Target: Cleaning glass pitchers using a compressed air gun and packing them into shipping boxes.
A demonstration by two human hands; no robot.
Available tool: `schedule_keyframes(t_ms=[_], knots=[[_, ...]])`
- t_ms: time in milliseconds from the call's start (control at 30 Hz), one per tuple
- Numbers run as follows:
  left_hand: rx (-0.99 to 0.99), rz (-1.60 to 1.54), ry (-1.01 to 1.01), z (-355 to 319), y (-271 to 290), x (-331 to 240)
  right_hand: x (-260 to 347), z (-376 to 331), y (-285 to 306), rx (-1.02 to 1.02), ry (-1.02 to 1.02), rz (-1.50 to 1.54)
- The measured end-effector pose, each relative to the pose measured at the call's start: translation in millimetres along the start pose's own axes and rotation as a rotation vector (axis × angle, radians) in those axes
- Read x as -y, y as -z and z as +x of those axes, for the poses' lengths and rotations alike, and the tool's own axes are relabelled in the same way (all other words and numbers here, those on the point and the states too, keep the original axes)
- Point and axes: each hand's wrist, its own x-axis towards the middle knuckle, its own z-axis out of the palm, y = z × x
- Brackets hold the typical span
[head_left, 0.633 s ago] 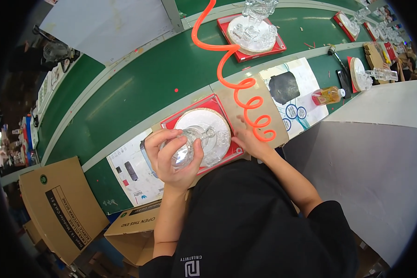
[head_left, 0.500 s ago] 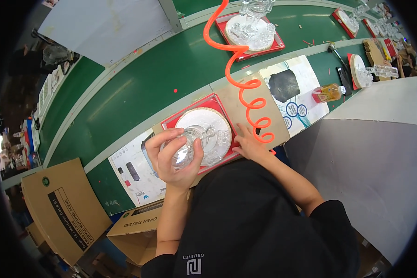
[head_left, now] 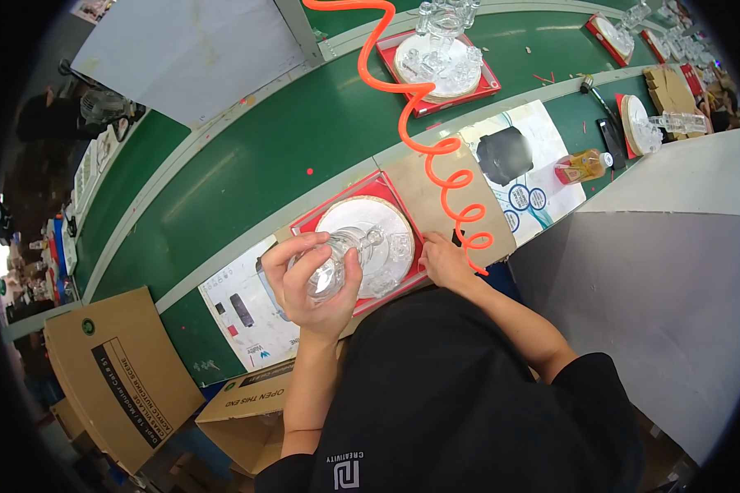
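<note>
In the head view, the left hand [head_left: 316, 312] has its grip wrapped around a clear figure [head_left: 327, 279], which is over a white round base [head_left: 345, 215] in a red tray [head_left: 381, 188] on the green worktop [head_left: 222, 181]. The right hand [head_left: 446, 263] is at the tray's right edge; whether its grip is clamped there, I cannot tell. An orange coiled hose [head_left: 395, 87] hangs near that hand. Farther right lies a bottle [head_left: 582, 167].
</note>
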Motion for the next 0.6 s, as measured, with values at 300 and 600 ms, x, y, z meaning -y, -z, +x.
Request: schedule_keyframes(t_ms=[300, 600], knots=[[0.009, 0.005, -0.011, 1.4, 1.9, 0.0, -41.6, 18.6, 20.8, -0.237, -0.179, 0.358], [0.019, 0.030, -0.027, -0.1, 2.9, 2.8, -16.3, 50.7, 2.7, -0.201, -0.087, 0.611]])
